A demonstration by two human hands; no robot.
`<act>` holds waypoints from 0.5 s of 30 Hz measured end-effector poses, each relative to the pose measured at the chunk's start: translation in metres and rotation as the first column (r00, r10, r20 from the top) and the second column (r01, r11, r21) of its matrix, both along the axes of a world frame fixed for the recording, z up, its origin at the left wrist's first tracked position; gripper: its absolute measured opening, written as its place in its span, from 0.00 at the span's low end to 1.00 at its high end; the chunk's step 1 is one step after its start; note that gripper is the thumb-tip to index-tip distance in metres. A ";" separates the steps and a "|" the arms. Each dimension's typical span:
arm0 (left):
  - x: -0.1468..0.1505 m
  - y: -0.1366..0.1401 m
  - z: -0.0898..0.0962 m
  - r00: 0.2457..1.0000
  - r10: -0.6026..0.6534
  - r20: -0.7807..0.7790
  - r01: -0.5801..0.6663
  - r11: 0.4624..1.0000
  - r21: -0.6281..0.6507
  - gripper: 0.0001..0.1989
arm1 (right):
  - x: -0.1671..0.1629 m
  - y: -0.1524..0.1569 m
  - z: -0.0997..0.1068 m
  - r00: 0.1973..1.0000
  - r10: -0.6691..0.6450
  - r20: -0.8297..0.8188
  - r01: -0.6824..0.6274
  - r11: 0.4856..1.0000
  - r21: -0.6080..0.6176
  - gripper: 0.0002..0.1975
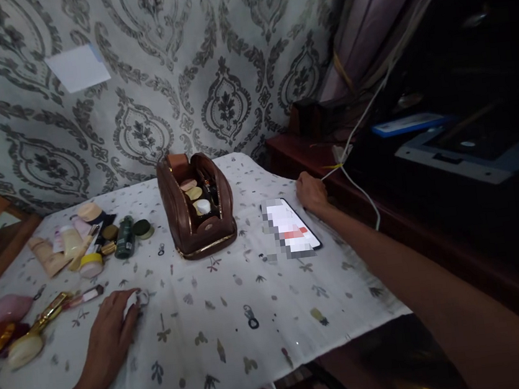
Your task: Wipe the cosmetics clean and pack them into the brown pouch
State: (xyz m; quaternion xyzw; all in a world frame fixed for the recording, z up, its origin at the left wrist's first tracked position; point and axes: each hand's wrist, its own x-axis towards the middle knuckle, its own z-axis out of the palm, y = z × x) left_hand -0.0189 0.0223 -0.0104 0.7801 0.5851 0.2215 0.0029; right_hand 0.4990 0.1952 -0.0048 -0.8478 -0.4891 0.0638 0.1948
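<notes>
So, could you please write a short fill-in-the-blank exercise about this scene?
1. The open bag is coloured ____.
2. A container with a white lid sits ____ the bag.
3. In the picture, the green bottle is to the ____ of the bag.
4. Between the bag and the right hand lies a lit ____.

Missing words: brown; inside; left; phone.

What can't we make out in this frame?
All in the head view:
White item at the left hand: partly covered by thumb and fingers, so what it is can't be told.
Right hand: curled fingers hide whether it grips anything.
Phone: screen content masked by pixelation.
Brown bag: lower contents hidden by its walls and upper items.
Green bottle: label print too small.
</notes>
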 end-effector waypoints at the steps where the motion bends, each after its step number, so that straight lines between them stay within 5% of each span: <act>1: 0.000 0.000 0.000 1.000 -0.002 -0.003 0.002 1.000 0.001 0.21 | 0.002 -0.001 -0.001 1.000 -0.003 -0.003 0.003 1.000 -0.002 0.14; 8: -0.001 0.001 -0.002 1.000 -0.018 -0.015 0.019 0.999 0.047 0.19 | 0.012 0.009 -0.001 0.994 0.047 -0.095 -0.050 0.998 -0.025 0.11; 15: -0.024 0.006 -0.025 0.999 -0.034 -0.031 0.036 0.998 0.059 0.17 | -0.014 0.068 0.012 0.968 0.127 -0.215 -0.115 0.991 0.071 0.17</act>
